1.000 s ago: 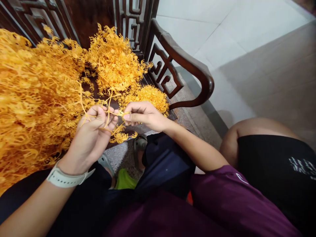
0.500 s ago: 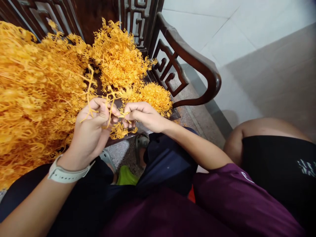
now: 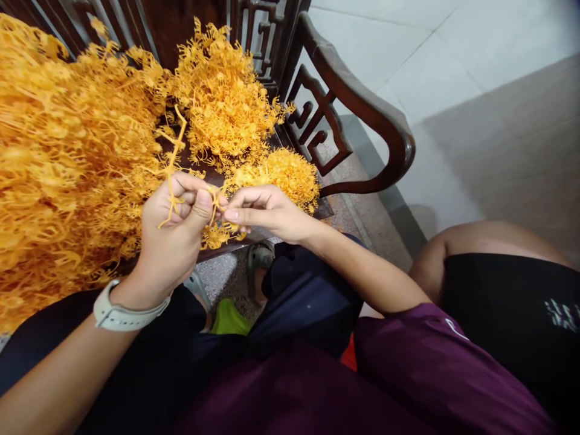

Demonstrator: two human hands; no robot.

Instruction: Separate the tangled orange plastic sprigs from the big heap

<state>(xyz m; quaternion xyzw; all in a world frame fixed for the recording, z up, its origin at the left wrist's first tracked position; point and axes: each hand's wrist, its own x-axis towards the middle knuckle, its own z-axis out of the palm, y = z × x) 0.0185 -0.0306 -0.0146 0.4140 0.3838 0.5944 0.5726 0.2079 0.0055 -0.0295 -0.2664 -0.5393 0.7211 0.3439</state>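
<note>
We are gripping a yellow stem in our left hand and pinching a yellow bit with our right hand.

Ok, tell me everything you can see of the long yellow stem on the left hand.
The stem is thin, yellow-orange and plastic-looking, with short side branches and a forked lower end. Its lower part crosses the curled fingers of the left hand; its upper part extends past them, bent near the top, seen against the dark bench. Whether it joins the branched piece by the thumb is unclear.
</note>
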